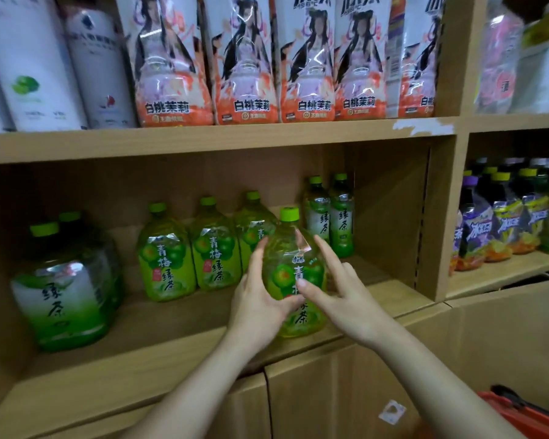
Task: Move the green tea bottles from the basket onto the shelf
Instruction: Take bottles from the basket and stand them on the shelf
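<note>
Shelf: brown board shelf (178,350), store aisle, red basket (520,413) in the lower right corner.
Writing: peach bottles (244,58) in the upper middle read 白桃茉莉.
Bottle: green tea bottle (293,274), centre frame, lime cap, label 青梅绿茶, standing at the shelf's front edge.
Grip: my left hand (257,299) wraps it; my right hand (339,289) has its fingers spread, thumb touching the label.

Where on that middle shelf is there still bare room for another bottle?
Bare board lies right of the held bottle, up to the side wall, and along the front edge. Another gap separates the dark green bottles from the plum tea row. The row itself is crowded.
</note>
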A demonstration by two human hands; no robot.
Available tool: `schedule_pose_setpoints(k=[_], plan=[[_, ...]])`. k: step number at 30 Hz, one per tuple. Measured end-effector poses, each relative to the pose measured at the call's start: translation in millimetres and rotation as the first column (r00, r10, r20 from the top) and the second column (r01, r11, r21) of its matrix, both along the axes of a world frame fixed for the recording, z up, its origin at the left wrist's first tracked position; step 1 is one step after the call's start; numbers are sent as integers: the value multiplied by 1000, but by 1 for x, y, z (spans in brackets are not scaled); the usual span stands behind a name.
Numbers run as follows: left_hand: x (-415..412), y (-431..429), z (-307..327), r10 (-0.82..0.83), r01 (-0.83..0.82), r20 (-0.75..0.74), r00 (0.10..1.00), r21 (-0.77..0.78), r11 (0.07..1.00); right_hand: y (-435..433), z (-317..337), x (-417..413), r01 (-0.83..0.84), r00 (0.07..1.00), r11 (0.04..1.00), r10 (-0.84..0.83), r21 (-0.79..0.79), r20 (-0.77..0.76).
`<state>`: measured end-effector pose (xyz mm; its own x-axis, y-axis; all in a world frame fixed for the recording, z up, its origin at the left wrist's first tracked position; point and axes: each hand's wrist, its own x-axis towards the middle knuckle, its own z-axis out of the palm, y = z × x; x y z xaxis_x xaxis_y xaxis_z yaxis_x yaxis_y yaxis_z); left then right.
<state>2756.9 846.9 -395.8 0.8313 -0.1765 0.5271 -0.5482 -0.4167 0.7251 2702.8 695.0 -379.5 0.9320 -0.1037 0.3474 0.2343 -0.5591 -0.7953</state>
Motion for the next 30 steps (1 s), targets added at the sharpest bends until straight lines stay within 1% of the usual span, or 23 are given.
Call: schedule_pose_setpoints(k=[2, 4, 5, 7, 11, 13, 15, 18, 23, 26, 27, 28, 30], plan=[[-2, 26, 0, 42, -42, -1, 999, -25, 999, 22, -7, 6, -99, 995, 994, 99, 42, 14], [-2, 48, 0, 98, -98, -17, 995, -51, 994, 40, -13, 10, -191, 981, 981, 189, 45, 37], [-1, 62, 0, 144, -145, -21, 989, -56, 988, 51, -16, 11, -234, 972, 972, 233, 31, 41], [3, 87, 0, 231, -234, -48, 972, -67, 970, 66, -23, 14, -268, 962, 963, 268, -13, 46], [20, 128, 2, 323, -334, -117, 939, -79, 939, 79, -36, 18, -239, 970, 971, 239, -11, 40], [31, 141, 4, 336, -354, -148, 930, -116, 928, 80, -40, 17, -206, 978, 977, 208, -47, 23], [43, 149, 6, 358, -379, -169, 918, -111, 919, 80, -42, 16, -188, 982, 979, 190, -79, 22], [54, 155, 9, 375, -398, -198, 905, -90, 913, 74, -42, 12, -171, 985, 981, 171, -93, -3], [58, 157, 7, 344, -375, -219, 913, -121, 919, 65, -42, 4, -104, 994, 988, 102, -114, -28], [54, 151, 11, 379, -415, -241, 894, -123, 901, 54, -36, -9, -79, 997, 986, 74, -144, -39], [49, 147, 12, 418, -447, -215, 883, -113, 887, 48, -33, -16, -68, 997, 985, 64, -158, -31], [42, 143, 14, 469, -487, -158, 869, -103, 867, 42, -29, -23, -54, 998, 983, 51, -174, -20], [23, 131, 17, 547, -542, 38, 836, -98, 835, 28, -20, -39, -22, 1000, 981, 24, -193, 12]])
